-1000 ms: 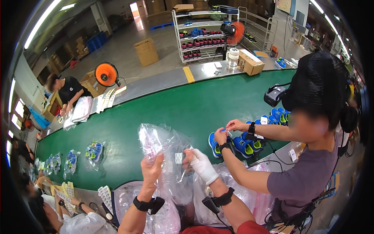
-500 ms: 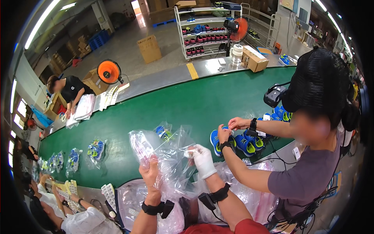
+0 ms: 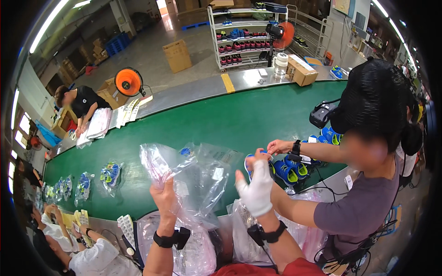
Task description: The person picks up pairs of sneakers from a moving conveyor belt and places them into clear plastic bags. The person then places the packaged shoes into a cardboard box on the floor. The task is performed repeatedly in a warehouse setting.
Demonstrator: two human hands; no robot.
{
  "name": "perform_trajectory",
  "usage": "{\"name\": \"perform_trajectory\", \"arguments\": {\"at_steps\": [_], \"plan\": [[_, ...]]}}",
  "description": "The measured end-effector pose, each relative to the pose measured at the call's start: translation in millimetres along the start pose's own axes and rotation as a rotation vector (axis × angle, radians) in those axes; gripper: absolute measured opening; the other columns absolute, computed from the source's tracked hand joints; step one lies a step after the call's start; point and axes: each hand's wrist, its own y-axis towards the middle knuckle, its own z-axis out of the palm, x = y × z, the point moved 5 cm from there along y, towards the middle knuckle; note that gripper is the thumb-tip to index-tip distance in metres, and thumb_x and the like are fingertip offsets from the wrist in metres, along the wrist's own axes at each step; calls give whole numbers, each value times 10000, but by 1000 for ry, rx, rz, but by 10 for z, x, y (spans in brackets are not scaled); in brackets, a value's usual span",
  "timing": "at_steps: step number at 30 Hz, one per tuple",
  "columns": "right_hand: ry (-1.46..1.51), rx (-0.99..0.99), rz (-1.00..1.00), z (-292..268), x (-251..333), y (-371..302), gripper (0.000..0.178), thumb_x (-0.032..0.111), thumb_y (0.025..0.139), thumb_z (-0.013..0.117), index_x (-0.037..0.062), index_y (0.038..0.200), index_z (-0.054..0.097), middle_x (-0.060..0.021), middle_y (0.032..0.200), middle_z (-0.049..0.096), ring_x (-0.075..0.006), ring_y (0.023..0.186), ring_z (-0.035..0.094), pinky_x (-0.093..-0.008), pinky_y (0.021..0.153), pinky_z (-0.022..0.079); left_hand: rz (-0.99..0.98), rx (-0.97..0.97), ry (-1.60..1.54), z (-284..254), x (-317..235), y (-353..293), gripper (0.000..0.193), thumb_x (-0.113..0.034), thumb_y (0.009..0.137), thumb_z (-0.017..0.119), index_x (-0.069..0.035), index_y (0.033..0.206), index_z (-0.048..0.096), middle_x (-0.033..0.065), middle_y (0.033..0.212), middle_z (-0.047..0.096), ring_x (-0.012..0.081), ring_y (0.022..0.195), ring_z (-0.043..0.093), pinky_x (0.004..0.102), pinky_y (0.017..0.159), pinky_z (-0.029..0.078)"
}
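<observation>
Clear plastic bags [image 3: 156, 161], a bunch with pinkish edges, are gripped by my bare left hand [image 3: 164, 198] above the belt. One loose clear bag [image 3: 216, 172] with a small white label spreads to the right of that hand. Behind the plastic shows part of a blue shoe [image 3: 185, 151]. My right hand [image 3: 256, 191], in a white glove with bare fingertips, is raised with thumb and fingers apart and nothing visible in it. Close to its fingertips lie blue and lime shoes [image 3: 285, 172], where a co-worker's hands [image 3: 271, 149] work.
The green belt [image 3: 207, 110] carries bagged shoes [image 3: 110, 174] at left and more shoes at right. Stacked clear bags [image 3: 179, 248] lie along the near edge. A co-worker [image 3: 363, 193] stands close at my right. On the far ledge are a jug [image 3: 280, 64] and a carton [image 3: 301, 70].
My right hand has let go of the loose bag and moved right toward the shoes. My left hand, with the bags, has shifted slightly left and down.
</observation>
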Motion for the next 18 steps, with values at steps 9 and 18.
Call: {"name": "perform_trajectory", "arguments": {"at_steps": [9,18], "plan": [[48,775,-201,1857,-426,-845,221,182,755,601,51,933,609,-165,910,645,-347,786,633,-432,724,507,162,751,417,504,-313,-797,95,-71,860,587,-12,798,630,-45,680,561,43,591,462,230,493,349],[49,852,-8,1788,-460,-717,308,227,804,514,14,1017,577,-168,786,650,-277,733,649,-393,656,498,170,729,581,318,-280,-749,140,-89,805,639,-1,717,574,94,529,490,157,445,412,315,446,341]]}}
